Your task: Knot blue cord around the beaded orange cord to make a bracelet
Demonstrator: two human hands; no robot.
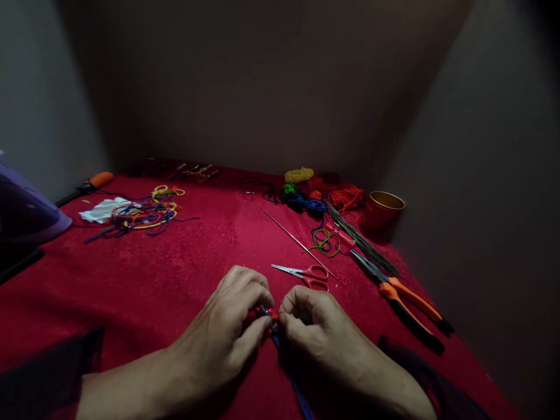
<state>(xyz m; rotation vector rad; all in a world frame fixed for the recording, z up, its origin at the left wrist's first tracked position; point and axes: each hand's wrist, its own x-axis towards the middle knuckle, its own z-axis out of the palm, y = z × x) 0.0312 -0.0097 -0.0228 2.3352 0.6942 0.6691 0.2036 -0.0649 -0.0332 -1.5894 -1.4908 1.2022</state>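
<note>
Between the thumb and fingers of my left hand [238, 318] is a small knotted cord piece [273, 325], blue and red with shiny dark bits. A blue cord tail [300, 396] hangs from it toward me over the red cloth. My right hand [308, 318] is closed in a pinch at the right side of this piece, thumb and index fingertips together. What lies between those fingertips is too small to tell. Just beyond my hands lie red-handled scissors [306, 274], their blades slightly apart and pointing left.
Behind the scissors lies a thin metal rod [297, 240]. At right are orange-and-black pliers [405, 297], a bundle of thin dark sticks [363, 242], yarn balls [315, 204] and a gold-rimmed cup [387, 201]. Tangled cords [146, 216] and a purple object [26, 204] are left.
</note>
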